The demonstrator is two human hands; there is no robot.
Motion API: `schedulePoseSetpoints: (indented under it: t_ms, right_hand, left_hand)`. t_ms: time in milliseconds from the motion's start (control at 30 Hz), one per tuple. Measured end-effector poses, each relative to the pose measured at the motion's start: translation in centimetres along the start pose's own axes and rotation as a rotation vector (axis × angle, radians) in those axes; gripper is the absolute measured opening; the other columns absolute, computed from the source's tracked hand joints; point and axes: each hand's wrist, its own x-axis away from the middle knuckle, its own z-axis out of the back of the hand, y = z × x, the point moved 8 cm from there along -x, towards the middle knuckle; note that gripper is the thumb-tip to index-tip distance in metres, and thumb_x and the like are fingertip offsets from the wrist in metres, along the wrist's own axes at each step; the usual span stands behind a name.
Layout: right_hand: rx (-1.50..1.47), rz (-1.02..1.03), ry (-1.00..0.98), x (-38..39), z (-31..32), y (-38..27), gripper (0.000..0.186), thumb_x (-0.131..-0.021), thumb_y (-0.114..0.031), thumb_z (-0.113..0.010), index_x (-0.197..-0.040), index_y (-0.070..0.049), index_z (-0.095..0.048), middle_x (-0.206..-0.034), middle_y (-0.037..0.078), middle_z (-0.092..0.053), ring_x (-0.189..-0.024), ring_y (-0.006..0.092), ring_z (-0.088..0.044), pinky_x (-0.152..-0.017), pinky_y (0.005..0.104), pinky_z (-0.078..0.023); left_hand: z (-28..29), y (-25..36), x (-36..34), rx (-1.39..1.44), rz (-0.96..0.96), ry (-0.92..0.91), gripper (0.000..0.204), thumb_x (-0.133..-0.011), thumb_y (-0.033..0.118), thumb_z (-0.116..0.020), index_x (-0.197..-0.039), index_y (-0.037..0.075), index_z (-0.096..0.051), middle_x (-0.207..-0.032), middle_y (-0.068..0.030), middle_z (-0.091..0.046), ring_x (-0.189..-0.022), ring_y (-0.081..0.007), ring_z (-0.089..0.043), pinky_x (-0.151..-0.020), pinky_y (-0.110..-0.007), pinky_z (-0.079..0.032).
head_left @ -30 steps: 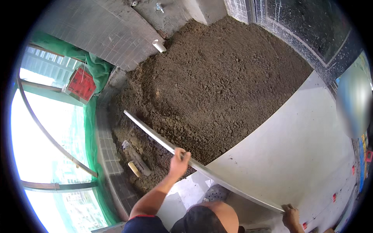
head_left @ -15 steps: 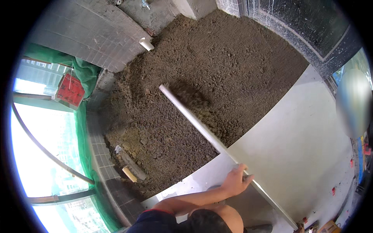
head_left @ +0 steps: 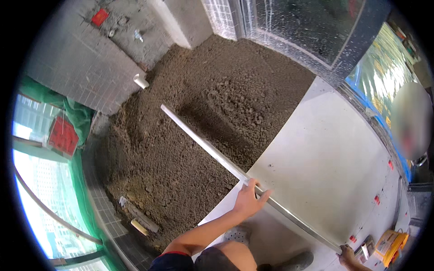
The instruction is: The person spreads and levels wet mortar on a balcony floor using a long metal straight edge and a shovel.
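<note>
A long silver straightedge bar (head_left: 208, 149) slants from a bed of loose dark mortar (head_left: 144, 158) down across a large pale floor tile (head_left: 316, 144). My left hand (head_left: 249, 201) is closed on the bar beside the tile's edge. My right hand (head_left: 347, 255) grips the bar's lower end at bottom right. Beyond the bar, the mortar has a smoothed dark trough with a rough heap (head_left: 235, 104) past it. A trowel (head_left: 142, 217) with a pale handle lies in the mortar at lower left. My feet (head_left: 237, 235) are on the tile.
At left are a window with green netting (head_left: 77, 176) and a red panel (head_left: 63, 135). A short white pipe (head_left: 141, 81) juts from the back wall. A dusty dark glass door (head_left: 307, 31) stands at top right. A yellow bucket (head_left: 391, 248) and small red pieces (head_left: 376, 198) line the right side.
The bar moved from the left part of the mortar toward the middle and right, leaving the left part more level and a fresh trough and heap. My view has turned.
</note>
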Motion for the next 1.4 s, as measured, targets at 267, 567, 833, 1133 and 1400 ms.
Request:
schedulePoseSetpoints:
  t_ms: [267, 567, 833, 1133, 1400]
  right_hand:
    - [-0.094, -0.25, 0.193, 2.0, -5.1, 5.8, 0.034, -0.085, -0.012, -0.065, -0.119, -0.012, -0.066, -0.108, 0.02, -0.068, -0.098, 0.0431, -0.063, -0.083, 0.0466, -0.052]
    - [-0.178, -0.274, 0.582, -0.2, -1.7, 3.4, 0.021, -0.072, -0.007, -0.071, -0.093, -0.006, -0.072, -0.09, 0.018, -0.068, -0.083, 0.04, -0.065, -0.074, 0.0461, -0.051]
    - [-0.265, -0.323, 0.699, -3.4, 1.1, 0.1, 0.019, -0.073, -0.007, -0.069, -0.091, -0.008, -0.07, -0.088, 0.015, -0.066, -0.081, 0.0392, -0.064, -0.07, 0.0461, -0.05]
    - [-0.227, -0.385, 0.415, 0.0, -1.7, -2.9, 0.02, -0.084, -0.017, -0.066, -0.101, -0.007, -0.068, -0.097, 0.018, -0.066, -0.089, 0.0423, -0.063, -0.076, 0.0478, -0.05]
    - [-0.314, -0.402, 0.461, 5.5, -7.2, -0.1, 0.026, -0.09, -0.03, -0.066, -0.102, -0.007, -0.066, -0.075, 0.016, -0.065, -0.069, 0.0356, -0.062, -0.066, 0.0441, -0.049]
  left_hand:
    - [-7.8, 5.1, -2.0, -0.029, -0.247, -0.108, 0.059, -0.087, 0.046, -0.069, -0.119, 0.004, -0.041, -0.101, -0.0259, -0.059, -0.091, -0.0438, -0.058, -0.08, -0.051, -0.048]
    - [-9.3, 11.6, -12.6, -0.038, -0.362, -0.108, 0.056, -0.087, 0.039, -0.069, -0.116, 0.005, -0.037, -0.105, -0.0291, -0.053, -0.1, -0.0458, -0.053, -0.083, -0.051, -0.047]
    - [-8.9, 16.3, -20.8, -0.065, -0.382, -0.097, 0.053, -0.085, 0.036, -0.069, -0.115, 0.007, -0.036, -0.103, -0.0286, -0.053, -0.096, -0.0438, -0.056, -0.084, -0.05, -0.047]
    - [-10.9, 16.8, -20.1, -0.091, -0.394, -0.082, 0.052, -0.082, 0.035, -0.07, -0.114, 0.009, -0.038, -0.107, -0.0294, -0.051, -0.09, -0.0438, -0.058, -0.082, -0.049, -0.049]
    - [-14.5, 16.9, -14.8, -0.087, -0.41, -0.244, 0.053, -0.084, 0.039, -0.067, -0.114, 0.006, -0.037, -0.107, -0.0332, -0.051, -0.095, -0.0474, -0.058, -0.085, -0.051, -0.049]
